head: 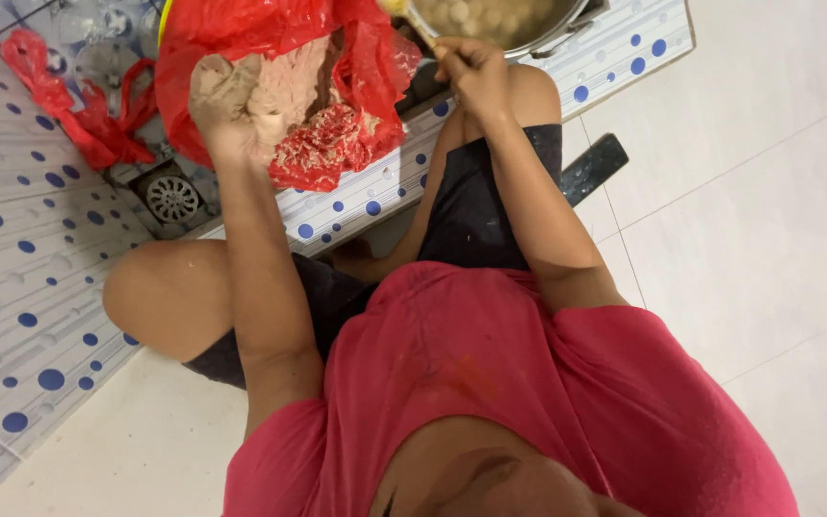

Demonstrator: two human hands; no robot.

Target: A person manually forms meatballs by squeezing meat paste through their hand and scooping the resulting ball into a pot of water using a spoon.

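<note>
My left hand squeezes pinkish paste closed in its fingers inside the red bag at 11 o'clock, my right hand grips a spoon over the pot at 12 o'clock.

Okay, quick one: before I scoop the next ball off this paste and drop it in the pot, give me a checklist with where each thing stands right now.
1. Left hand has paste: ok, it is coated and gripping the pinkish paste.
2. Red plastic bag open around the paste: ok, folded back.
3. Right hand holds the spoon: ok, fingers closed on its handle.
4. Spoon bowl free for a scoop: cannot tell, it is mostly out of view at the top edge.
5. Pot within reach with balls in it: ok, just past the right hand.
6. Floor drain free of paste: ok, nothing on it.
</note>
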